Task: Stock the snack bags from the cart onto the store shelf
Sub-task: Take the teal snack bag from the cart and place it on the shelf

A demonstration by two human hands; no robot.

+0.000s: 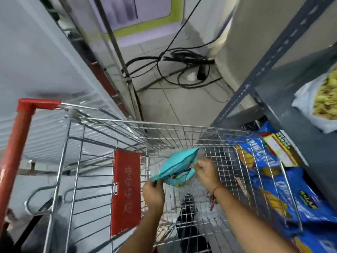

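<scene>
A teal snack bag (177, 167) hangs inside the wire shopping cart (102, 123), held between both hands. My left hand (153, 195) pinches its lower left corner. My right hand (205, 172) grips its right edge; a red thread is tied around that wrist. The cart basket under the bag looks bare of other bags. Blue snack bags (269, 179) lie stacked on the low level of the grey metal shelf (284, 114) just right of the cart.
A clear bag of yellow snacks (324, 99) sits on the upper shelf level at the right. The cart's red handle (23, 121) and red seat flap (126, 192) are at the left. Black cables (182, 68) coil on the tiled floor ahead. A white cabinet wall (45, 52) stands left.
</scene>
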